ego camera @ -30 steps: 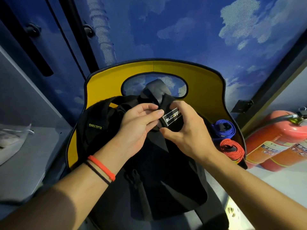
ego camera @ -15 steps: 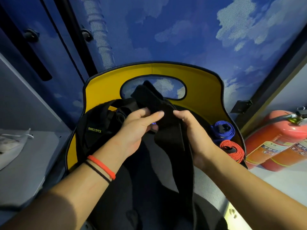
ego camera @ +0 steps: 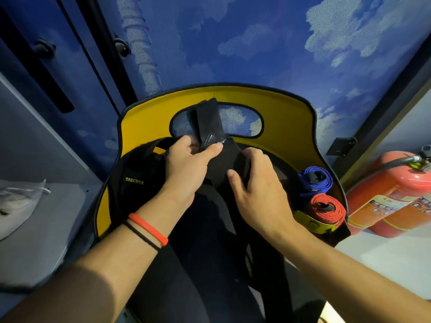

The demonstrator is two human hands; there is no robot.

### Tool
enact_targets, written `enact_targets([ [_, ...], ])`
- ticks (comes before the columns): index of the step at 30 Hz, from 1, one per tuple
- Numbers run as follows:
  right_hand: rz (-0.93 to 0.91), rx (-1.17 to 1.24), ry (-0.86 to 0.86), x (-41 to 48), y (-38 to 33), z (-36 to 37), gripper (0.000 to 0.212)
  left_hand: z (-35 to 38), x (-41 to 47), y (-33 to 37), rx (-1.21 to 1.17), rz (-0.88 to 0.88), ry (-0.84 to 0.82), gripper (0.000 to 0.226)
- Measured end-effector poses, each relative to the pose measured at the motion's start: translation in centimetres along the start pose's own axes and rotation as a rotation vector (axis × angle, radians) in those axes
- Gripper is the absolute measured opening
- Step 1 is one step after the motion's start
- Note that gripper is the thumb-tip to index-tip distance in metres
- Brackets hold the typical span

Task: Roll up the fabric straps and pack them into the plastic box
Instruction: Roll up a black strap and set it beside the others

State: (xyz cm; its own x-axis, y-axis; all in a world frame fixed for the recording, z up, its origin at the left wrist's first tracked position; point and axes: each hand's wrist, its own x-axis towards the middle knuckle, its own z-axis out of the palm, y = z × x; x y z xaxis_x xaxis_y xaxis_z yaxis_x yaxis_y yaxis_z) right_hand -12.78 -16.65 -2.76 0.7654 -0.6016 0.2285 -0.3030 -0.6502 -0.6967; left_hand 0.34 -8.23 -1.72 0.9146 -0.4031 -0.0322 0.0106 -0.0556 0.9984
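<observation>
Pinching the black strap (ego camera: 207, 122) at twelve o'clock over the box (ego camera: 286, 122), the left hand (ego camera: 186, 166) should roll tight, even turns while the right hand (ego camera: 256, 187), curled round it, supplies tension.

I'm working in what is looking like a storage or locker corner, grey cabinet shelf (ego camera: 39, 231) sitting at my left, two red fire extinguishers (ego camera: 382, 201) standing by a blue cloud-patterned surface (ego camera: 256, 43).
</observation>
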Motion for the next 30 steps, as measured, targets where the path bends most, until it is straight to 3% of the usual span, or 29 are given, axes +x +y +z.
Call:
enact_targets([
  [5,-0.034,-0.141,0.001,-0.1,-0.6,0.2,0.078,0.6,0.1,0.8,-0.062,-0.009,0.002,0.033],
  [9,0.047,0.048,-0.015,0.6,-0.4,0.1,0.057,0.8,-0.1,1.1,-0.151,-0.098,-0.081,0.031],
  [13,0.013,0.201,-0.057,1.2,-0.3,0.2,0.056,0.1,0.4,1.2,-0.189,-0.101,-0.094,0.030],
  [23,-0.037,0.019,-0.026,1.2,-0.2,1.3,0.068,0.4,-0.1,0.6,-0.162,-0.098,-0.114,0.027],
  [30,-0.032,0.008,0.044,1.3,0.1,1.7,0.062,0.3,-0.8,0.2,-0.227,-0.072,-0.103,0.036],
])
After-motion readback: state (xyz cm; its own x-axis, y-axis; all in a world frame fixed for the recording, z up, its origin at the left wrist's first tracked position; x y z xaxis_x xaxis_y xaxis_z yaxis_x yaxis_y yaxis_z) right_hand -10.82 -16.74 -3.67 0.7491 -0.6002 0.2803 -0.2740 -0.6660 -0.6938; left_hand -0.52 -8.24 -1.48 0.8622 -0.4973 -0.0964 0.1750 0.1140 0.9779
